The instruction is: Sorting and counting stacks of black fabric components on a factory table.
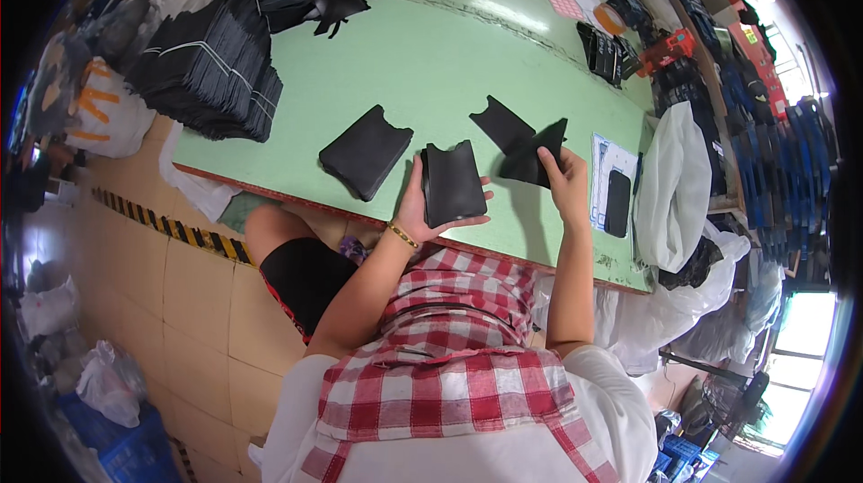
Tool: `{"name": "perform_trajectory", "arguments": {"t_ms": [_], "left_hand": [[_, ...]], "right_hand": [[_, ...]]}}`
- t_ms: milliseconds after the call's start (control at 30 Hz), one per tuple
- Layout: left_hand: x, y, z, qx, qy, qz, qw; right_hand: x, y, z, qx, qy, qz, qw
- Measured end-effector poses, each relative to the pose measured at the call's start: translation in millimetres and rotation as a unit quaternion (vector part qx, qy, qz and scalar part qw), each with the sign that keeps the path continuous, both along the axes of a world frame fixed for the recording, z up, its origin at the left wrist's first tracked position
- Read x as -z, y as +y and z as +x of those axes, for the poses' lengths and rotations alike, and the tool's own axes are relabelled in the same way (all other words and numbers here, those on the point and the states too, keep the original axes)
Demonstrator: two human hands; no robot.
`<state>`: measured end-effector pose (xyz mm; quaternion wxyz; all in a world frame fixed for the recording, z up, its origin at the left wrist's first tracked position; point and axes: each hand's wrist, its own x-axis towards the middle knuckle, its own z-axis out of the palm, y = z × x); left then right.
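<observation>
My left hand (413, 211) lies palm up near the front edge of the green table, holding a small stack of black notched flat pieces (455, 186). The pieces look like thin card sleeves, each with a cut-out in its top edge. Between thumb and fingers, my right hand (568, 186) grips a single black flat piece (532, 159), tilted up off the table. Partly behind it, another black notched piece (502, 122) lies on the table. To the left of my left hand rests a second stack of black notched pieces (366, 152).
A tall bundle of black pieces (202, 56) tied with string stands at the left of the green table (324, 61). On the right lie a phone (618, 200) on papers, a white plastic bag (670, 186) and a red tape dispenser (667, 50). More black pieces (600, 52) sit at the far right.
</observation>
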<state>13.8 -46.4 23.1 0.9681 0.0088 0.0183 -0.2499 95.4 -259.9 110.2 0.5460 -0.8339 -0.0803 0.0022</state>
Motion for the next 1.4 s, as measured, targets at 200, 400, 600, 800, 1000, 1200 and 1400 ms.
{"name": "perform_trajectory", "arguments": {"t_ms": [200,400,600,800,1000,1200,1400], "left_hand": [[-9.8,2.3,-3.8,-0.022,0.043,0.053,0.997],[-12.3,-0.7,-3.6,-0.022,0.016,0.028,0.999],[-3.0,0.8,-2.1,-0.014,0.008,-0.001,1.0],[-5.9,-0.2,-1.0,-0.012,0.002,0.022,1.0],[-0.4,2.3,-1.2,0.013,-0.019,-0.019,1.0],[5.1,2.0,-0.7,0.003,-0.04,-0.013,0.999],[1.5,-0.7,-2.1,0.005,-0.037,-0.044,0.998]], "right_hand": [[-24.1,33.2,-22.9,-0.109,0.101,0.18,0.972],[33.4,29.5,-35.2,-0.131,0.071,-0.105,0.983],[-0.7,10.3,-29.8,0.07,-0.13,-0.198,0.969],[-20.8,6.6,-25.6,-0.048,0.055,0.114,0.991],[13.7,34.0,-1.1,-0.111,0.067,-0.072,0.989],[64.7,25.4,86.2,-0.009,-0.139,-0.357,0.923],[61.8,9.5,124.7,-0.093,0.07,-0.328,0.938]]}}
